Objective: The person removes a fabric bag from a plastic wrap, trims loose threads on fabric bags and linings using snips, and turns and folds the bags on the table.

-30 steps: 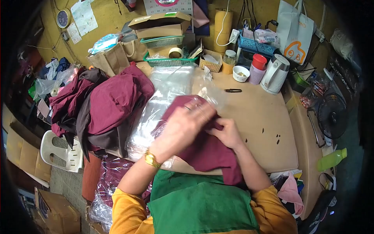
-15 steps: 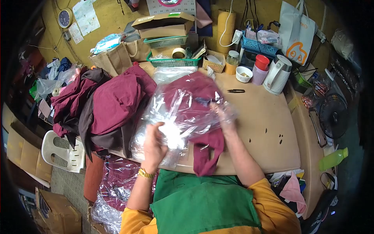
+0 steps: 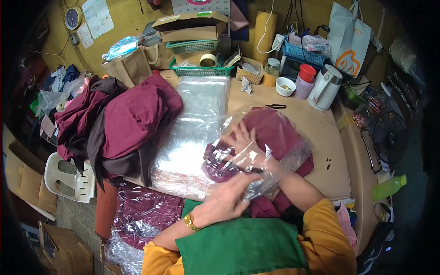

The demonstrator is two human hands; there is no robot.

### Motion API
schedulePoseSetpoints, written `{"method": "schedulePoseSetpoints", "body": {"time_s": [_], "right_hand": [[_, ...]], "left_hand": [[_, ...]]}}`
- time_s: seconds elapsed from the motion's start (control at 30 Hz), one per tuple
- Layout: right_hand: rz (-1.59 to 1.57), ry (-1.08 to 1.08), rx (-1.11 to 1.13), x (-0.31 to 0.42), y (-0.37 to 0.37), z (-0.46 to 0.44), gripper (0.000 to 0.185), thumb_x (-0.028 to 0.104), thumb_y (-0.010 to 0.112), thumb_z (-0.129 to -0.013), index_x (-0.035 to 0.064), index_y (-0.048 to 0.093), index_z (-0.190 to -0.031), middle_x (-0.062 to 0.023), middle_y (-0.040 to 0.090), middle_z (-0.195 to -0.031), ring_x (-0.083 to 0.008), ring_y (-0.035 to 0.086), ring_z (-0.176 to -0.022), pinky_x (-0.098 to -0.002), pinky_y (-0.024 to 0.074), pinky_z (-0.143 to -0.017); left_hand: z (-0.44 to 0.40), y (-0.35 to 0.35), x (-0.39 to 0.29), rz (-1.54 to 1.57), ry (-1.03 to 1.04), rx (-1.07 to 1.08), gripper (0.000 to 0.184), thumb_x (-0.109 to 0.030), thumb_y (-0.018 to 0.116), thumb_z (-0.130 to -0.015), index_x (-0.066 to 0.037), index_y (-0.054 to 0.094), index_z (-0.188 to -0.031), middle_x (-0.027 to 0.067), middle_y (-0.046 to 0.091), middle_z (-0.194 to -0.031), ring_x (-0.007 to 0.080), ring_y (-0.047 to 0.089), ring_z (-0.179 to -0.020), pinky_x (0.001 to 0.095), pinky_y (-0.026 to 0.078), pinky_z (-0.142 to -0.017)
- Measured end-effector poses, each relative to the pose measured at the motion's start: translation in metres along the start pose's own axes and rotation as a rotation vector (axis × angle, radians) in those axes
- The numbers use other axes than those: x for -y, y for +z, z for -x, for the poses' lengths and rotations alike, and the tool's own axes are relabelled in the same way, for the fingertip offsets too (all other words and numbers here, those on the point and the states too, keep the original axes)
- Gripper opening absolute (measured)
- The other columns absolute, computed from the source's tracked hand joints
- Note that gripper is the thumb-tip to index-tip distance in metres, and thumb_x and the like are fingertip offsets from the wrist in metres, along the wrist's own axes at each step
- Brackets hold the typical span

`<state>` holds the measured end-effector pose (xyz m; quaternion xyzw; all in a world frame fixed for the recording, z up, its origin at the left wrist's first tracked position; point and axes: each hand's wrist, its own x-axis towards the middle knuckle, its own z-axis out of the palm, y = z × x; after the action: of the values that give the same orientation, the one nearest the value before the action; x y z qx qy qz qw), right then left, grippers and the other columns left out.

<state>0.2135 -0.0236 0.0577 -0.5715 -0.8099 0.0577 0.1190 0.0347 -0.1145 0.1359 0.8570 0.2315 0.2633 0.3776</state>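
Note:
A maroon cloth [image 3: 270, 126] lies partly inside a clear plastic bag [image 3: 298, 156] on the brown table, with more maroon fabric hanging at the table's front edge. My right hand [image 3: 245, 146] is inside or under the clear plastic, its fingers spread beside the cloth. Nearer to me, my left hand [image 3: 227, 197], with a gold watch at the wrist, has its fingers closed at the bag's near edge. To the left lies a stack of clear plastic bags [image 3: 192, 123].
A heap of maroon and dark cloth [image 3: 133, 119] covers the table's left side. Black snips [image 3: 276, 106], a white bowl [image 3: 285, 86], a pink cup [image 3: 303, 87] and a white kettle [image 3: 323, 89] stand or lie toward the back. Green baskets [image 3: 201, 71] are behind.
The maroon cloth and its plastic bag have moved right, off the bag stack. My left hand has moved right to the bag's near edge, and my right hand's fingers have spread under the plastic.

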Motion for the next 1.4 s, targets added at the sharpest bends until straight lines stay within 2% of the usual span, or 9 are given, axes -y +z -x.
{"method": "schedulePoseSetpoints", "body": {"time_s": [0.2, 0.27, 0.47, 0.7, 0.8, 1.0, 1.17, 1.33, 1.4], "right_hand": [[0.016, 0.091, 0.136, -0.015, 0.04, -0.019, 0.09, 0.063, 0.056, -0.084, 0.0133, 0.025, -0.153, -0.0241, 0.014, -0.157, -0.0489, 0.003, -0.145, -0.0734, -0.0013, -0.108], [-0.001, 0.003, 0.023, -0.011, 0.041, -0.012, 0.092, 0.061, 0.057, -0.084, 0.007, 0.026, -0.151, -0.0241, 0.022, -0.155, -0.0477, 0.007, -0.145, -0.0728, 0.0002, -0.109], [-0.037, -0.179, -0.288, -0.015, 0.057, -0.005, 0.061, 0.043, 0.07, -0.081, 0.002, 0.052, -0.122, -0.0188, 0.05, -0.125, -0.0369, 0.039, -0.129, -0.049, 0.0238, -0.113], [-0.037, -0.261, -0.345, -0.051, 0.02, -0.035, 0.018, 0.015, 0.07, -0.078, 0.0102, 0.061, -0.093, -0.0099, 0.06, -0.09, -0.0325, 0.056, -0.096, -0.0466, 0.0353, -0.094], [0.086, -0.069, -0.535, -0.07, -0.024, -0.046, 0.034, 0.027, 0.069, -0.081, 0.0108, 0.065, -0.111, -0.011, 0.063, -0.113, -0.0312, 0.051, -0.116, -0.0519, 0.0294, -0.099], [0.179, 0.168, -0.585, -0.098, 0.005, 0.019, 0.048, 0.03, 0.07, -0.082, 0.0097, 0.058, -0.124, -0.0143, 0.05, -0.134, -0.0367, 0.036, -0.132, -0.0624, 0.0211, -0.107], [-0.239, 0.004, -0.327, -0.073, 0.01, 0.021, 0.045, 0.005, 0.063, -0.081, 0.0037, 0.054, -0.125, -0.0147, 0.053, -0.135, -0.0325, 0.039, -0.135, -0.0501, 0.0258, -0.114], [-0.171, 0.039, 0.208, -0.035, 0.037, -0.039, 0.066, 0.044, 0.048, -0.097, 0.013, 0.027, -0.151, -0.0131, 0.02, -0.158, -0.0322, 0.011, -0.148, -0.0685, 0.0056, -0.113], [-0.11, 0.014, 0.16, -0.04, 0.05, -0.052, 0.075, 0.059, 0.045, -0.094, 0.0159, 0.026, -0.152, -0.0127, 0.018, -0.159, -0.0339, 0.007, -0.148, -0.0729, 0.0007, -0.109]], "left_hand": [[-0.017, -0.012, -0.008, -0.079, -0.025, 0.673, 0.041, -0.018, 0.062, -0.09, -0.003, 0.053, -0.128, 0.0227, 0.062, -0.106, 0.0389, 0.062, -0.098, 0.0471, 0.051, -0.081], [-0.046, -0.022, -0.004, -0.116, 0.313, 0.079, 0.045, -0.028, 0.06, -0.094, -0.002, 0.051, -0.13, 0.0223, 0.06, -0.109, 0.0404, 0.06, -0.1, 0.0443, 0.05, -0.084], [-0.093, 0.064, 0.024, -0.192, 0.161, 0.308, 0.084, -0.036, 0.076, -0.078, -0.004, 0.034, -0.145, 0.0243, 0.053, -0.118, 0.0468, 0.058, -0.105, 0.0484, 0.049, -0.089], [-0.106, 0.072, -0.016, 0.198, 0.483, 0.273, 0.019, -0.008, 0.064, -0.085, 0.0, 0.059, -0.102, 0.0149, 0.051, -0.098, 0.0344, 0.059, -0.09, 0.043, 0.048, -0.078], [-0.085, 0.046, -0.063, 0.328, 0.574, 0.421, 0.021, -0.014, 0.064, -0.087, -0.002, 0.058, -0.103, 0.0152, 0.048, -0.102, 0.0338, 0.058, -0.089, 0.0421, 0.047, -0.077], [-0.028, -0.011, 0.002, -0.244, 0.209, 0.003, 0.114, -0.054, 0.086, -0.059, -0.01, 0.032, -0.149, 0.0229, 0.045, -0.126, 0.0406, 0.047, -0.112, 0.0491, 0.046, -0.092], [0.022, 0.045, 0.073, -0.114, -0.191, -0.082, 0.105, -0.033, 0.086, -0.067, -0.01, 0.028, -0.151, 0.0223, 0.05, -0.117, 0.0385, 0.055, -0.1, 0.0417, 0.048, -0.088], [0.002, 0.059, 0.084, -0.008, 0.067, -0.243, 0.07, -0.004, 0.067, -0.079, -0.008, 0.04, -0.144, 0.0217, 0.06, -0.12, 0.037, 0.06, -0.099, 0.0411, 0.05, -0.083], [0.014, 0.069, 0.09, 0.112, -0.153, 0.048, 0.063, -0.003, 0.065, -0.079, -0.006, 0.046, -0.139, 0.0225, 0.064, -0.109, 0.0389, 0.062, -0.09, 0.0407, 0.05, -0.082]]}}
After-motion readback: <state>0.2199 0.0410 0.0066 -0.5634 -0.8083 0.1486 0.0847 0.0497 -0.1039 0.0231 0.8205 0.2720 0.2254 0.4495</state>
